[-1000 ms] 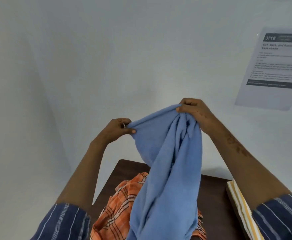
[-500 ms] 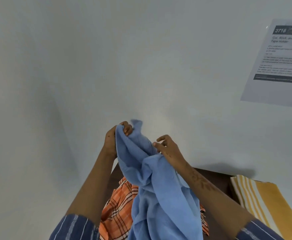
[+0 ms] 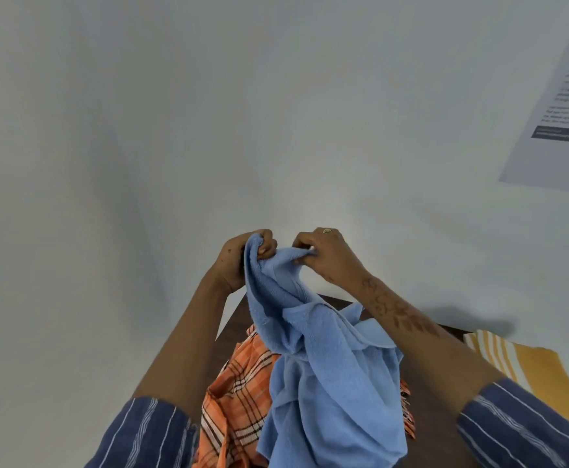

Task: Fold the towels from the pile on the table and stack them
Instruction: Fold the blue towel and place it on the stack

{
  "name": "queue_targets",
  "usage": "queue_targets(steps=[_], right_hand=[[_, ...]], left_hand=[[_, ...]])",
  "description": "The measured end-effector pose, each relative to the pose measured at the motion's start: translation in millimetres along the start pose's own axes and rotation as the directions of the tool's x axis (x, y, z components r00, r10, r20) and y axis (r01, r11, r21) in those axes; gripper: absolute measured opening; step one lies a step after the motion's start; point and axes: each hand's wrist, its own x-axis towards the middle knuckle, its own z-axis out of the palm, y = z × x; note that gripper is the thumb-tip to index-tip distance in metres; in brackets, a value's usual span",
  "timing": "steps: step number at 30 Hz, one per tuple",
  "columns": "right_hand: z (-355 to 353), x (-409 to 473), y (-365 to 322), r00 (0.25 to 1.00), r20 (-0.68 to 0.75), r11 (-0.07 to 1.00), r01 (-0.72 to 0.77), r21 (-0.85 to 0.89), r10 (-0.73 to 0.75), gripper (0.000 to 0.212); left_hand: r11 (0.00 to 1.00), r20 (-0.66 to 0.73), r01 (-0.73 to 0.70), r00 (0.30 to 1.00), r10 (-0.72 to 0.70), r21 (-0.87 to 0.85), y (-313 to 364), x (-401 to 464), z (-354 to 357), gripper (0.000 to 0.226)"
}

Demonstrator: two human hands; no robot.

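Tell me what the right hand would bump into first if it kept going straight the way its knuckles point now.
Probably the left hand. The right hand pinches the blue towel with its knuckles turned toward the left hand, a short bridge of towel between them. Depth is unclear; it might pass just behind.

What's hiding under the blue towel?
Under the blue towel lies an orange checked cloth on the dark table. How far the cloth reaches beneath is covered.

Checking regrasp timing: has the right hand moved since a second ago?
Yes. The right hand has come down and in toward the left hand, nearer the dark wooden table, pinching the light blue terry towel.
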Motion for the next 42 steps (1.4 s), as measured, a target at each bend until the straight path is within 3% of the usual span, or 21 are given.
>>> queue_targets(steps=[3,10,11,13,14,15,16,17,18,19,20,21,22,23,25,26,28,30,32,37,42], right_hand=[[-17,4,6,0.987,0.061,0.983,-0.155,0.094,0.150,0.010],[-26,4,11,0.981,0.038,0.981,-0.188,-0.037,0.189,0.018],[-24,6,9,0.982,0.014,0.979,-0.188,-0.072,0.190,0.018],[-21,11,5,0.981,-0.023,0.974,-0.195,-0.120,0.193,0.020],[-19,14,3,0.980,-0.027,0.971,-0.197,-0.138,0.195,0.021],[-18,17,2,0.980,-0.022,0.967,-0.198,-0.158,0.197,0.022],[-15,20,1,0.980,-0.005,0.965,-0.198,-0.174,0.200,0.022],[-14,21,1,0.979,0.018,0.963,-0.198,-0.180,0.204,0.022],[-12,23,1,0.976,0.047,0.963,-0.203,-0.176,0.214,0.021],[-9,22,2,0.971,0.082,0.963,-0.209,-0.173,0.225,0.021],[-7,21,2,0.966,0.112,0.961,-0.212,-0.175,0.233,0.020],[-3,19,4,0.961,0.141,0.960,-0.209,-0.185,0.236,0.019],[0,16,6,0.957,0.162,0.959,-0.210,-0.193,0.242,0.018],[1,12,9,0.952,0.177,0.957,-0.217,-0.195,0.251,0.017],[3,6,17,0.942,0.191,0.951,-0.240,-0.193,0.277,0.016],[4,2,22,0.940,0.190,0.950,-0.248,-0.192,0.284,0.015],[3,-4,33,0.950,0.152,0.953,-0.243,-0.181,0.271,0.015],[2,-8,43,0.966,0.092,0.959,-0.222,-0.176,0.240,0.015],[-1,-13,51,0.970,0.046,0.959,-0.227,-0.168,0.237,0.015],[-12,-24,68,0.925,-0.164,0.936,-0.351,-0.019,0.343,0.014],[8,-32,69,0.934,0.031,0.931,-0.358,0.073,0.357,0.014]], left_hand=[[0.973,-0.103,-0.080,0.989,0.104,0.218,5,-14,-4,0.023],[0.777,-0.145,-0.079,0.966,0.215,0.625,3,-34,-3,0.035],[0.726,-0.214,-0.063,0.935,0.283,0.685,0,-33,5,0.032],[0.469,-0.322,0.007,0.737,0.595,0.883,-13,-36,22,0.029],[0.309,-0.276,0.055,0.613,0.740,0.949,-19,-41,35,0.026],[0.193,-0.181,0.036,0.551,0.815,0.981,-24,-41,48,0.022],[0.147,-0.106,-0.024,0.580,0.808,0.989,-34,-46,54,0.019],[0.213,-0.090,-0.092,0.698,0.710,0.973,-42,-40,63,0.018],[0.372,-0.165,-0.034,0.855,0.491,0.928,-46,-33,69,0.016],[0.485,-0.269,0.166,0.951,0.151,0.859,-53,-24,71,0.015],[0.393,-0.400,0.456,0.890,-0.219,0.799,-59,-17,72,0.020],[0.229,-0.498,0.622,0.755,-0.425,0.748,-69,-14,66,0.030],[0.156,-0.470,0.582,0.764,-0.442,0.798,-87,-19,58,0.043],[0.176,-0.368,0.446,0.862,-0.348,0.878,-103,-22,47,0.054],[0.207,-0.277,0.306,0.948,-0.156,0.929,-113,-40,40,0.044],[0.216,-0.282,0.308,0.949,-0.140,0.927,-115,-48,35,0.034],[0.355,-0.276,0.292,0.956,-0.096,0.888,-110,-47,31,0.019],[0.515,-0.317,0.258,0.948,0.029,0.818,-89,-49,26,0.010],[0.572,-0.363,0.196,0.911,0.193,0.796,-62,-55,11,0.006],[0.482,-0.423,0.268,0.872,0.247,0.834,-18,-82,-42,0.021],[0.351,-0.433,0.379,0.897,0.089,0.857,-52,-71,-42,0.009]])
